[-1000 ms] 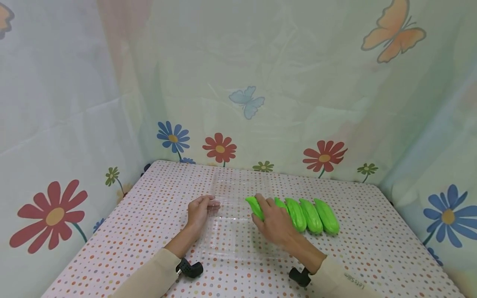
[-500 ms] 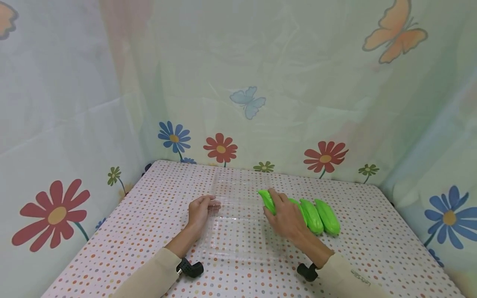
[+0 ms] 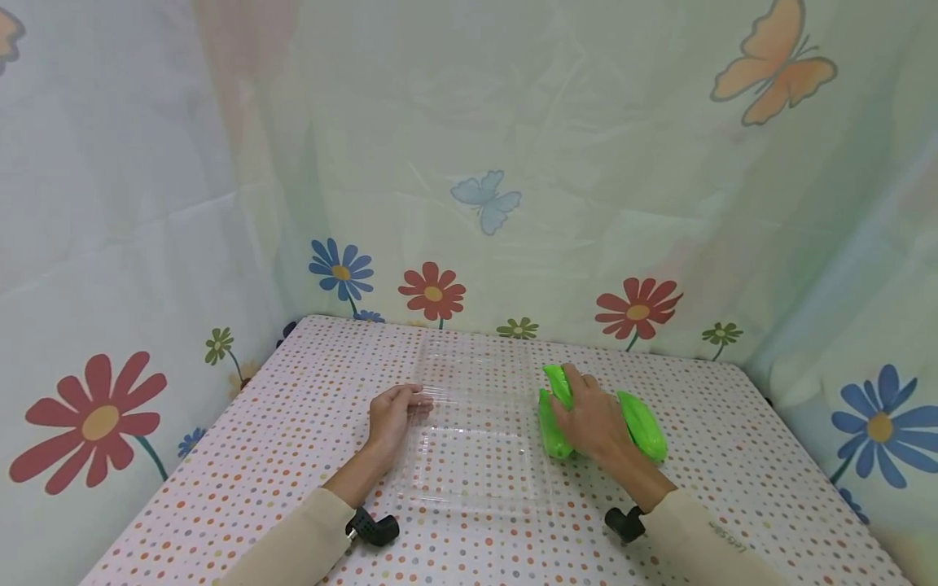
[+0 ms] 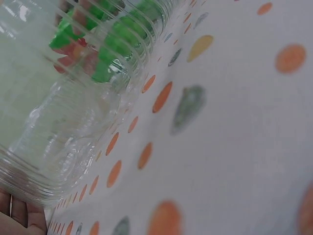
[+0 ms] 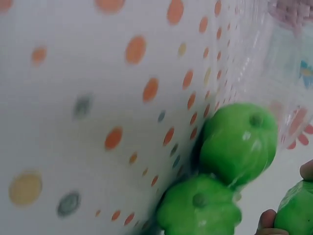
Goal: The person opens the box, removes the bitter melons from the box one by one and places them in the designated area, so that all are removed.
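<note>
In the head view my right hand (image 3: 595, 419) grips a glossy green ridged vegetable, probably a bitter melon (image 3: 557, 382). Its tip pokes out past the fingers, and the rest is covered. Beside the hand lie another bitter melon (image 3: 553, 427) on its left and one more bitter melon (image 3: 642, 425) on its right. The right wrist view has the held bitter melon (image 5: 296, 210) at its edge, apart from two others. A clear plastic box (image 3: 476, 431) stands left of them. My left hand (image 3: 390, 417) touches its left side, fingers fairly straight; the thumb's contact is unclear.
A white cloth (image 3: 469, 541) with coloured dots covers the table. Printed fabric walls (image 3: 381, 187) with flowers and butterflies enclose it at the back and both sides. The box's see-through walls are hard to make out against the dots.
My right hand has moved right with the bitter melon, from over the box to above the row. One bitter melon formerly behind the hand now shows at its left. The left hand stays put.
</note>
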Demonstrator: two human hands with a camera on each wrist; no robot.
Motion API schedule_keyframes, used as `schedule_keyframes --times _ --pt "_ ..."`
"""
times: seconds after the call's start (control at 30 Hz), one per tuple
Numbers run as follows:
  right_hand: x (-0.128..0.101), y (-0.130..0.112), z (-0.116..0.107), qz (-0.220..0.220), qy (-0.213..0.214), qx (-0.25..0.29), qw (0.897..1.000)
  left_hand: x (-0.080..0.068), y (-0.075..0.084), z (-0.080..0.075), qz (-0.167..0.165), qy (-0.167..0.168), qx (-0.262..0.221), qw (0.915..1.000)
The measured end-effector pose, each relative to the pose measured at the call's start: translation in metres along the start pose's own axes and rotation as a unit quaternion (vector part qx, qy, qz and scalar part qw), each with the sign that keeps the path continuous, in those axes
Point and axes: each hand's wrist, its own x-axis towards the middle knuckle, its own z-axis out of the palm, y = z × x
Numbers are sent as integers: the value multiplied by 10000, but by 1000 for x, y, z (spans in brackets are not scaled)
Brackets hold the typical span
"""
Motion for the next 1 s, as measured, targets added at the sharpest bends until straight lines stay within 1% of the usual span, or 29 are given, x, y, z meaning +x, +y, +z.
schedule_keyframes --times 0.2,0.4,0.63,0.77,0.93,1.0 --pt "1 11 -3 234 -31 -100 9997 1 0 1 13 24 -11 10000" --pt "1 27 -5 503 -71 -160 9986 0 -1 0 7 16 -23 10000" --pt "2 45 -11 594 -21 -331 9977 0 -1 0 -17 41 -56 10000" --pt "4 53 -16 666 65 -272 9974 1 0 1 -84 68 -113 9999" --pt "6 65 -19 901 -64 -154 9958 1 0 1 -71 57 -131 9999" --pt "7 70 -21 985 -40 -98 9951 1 0 1 -43 55 -123 9999"
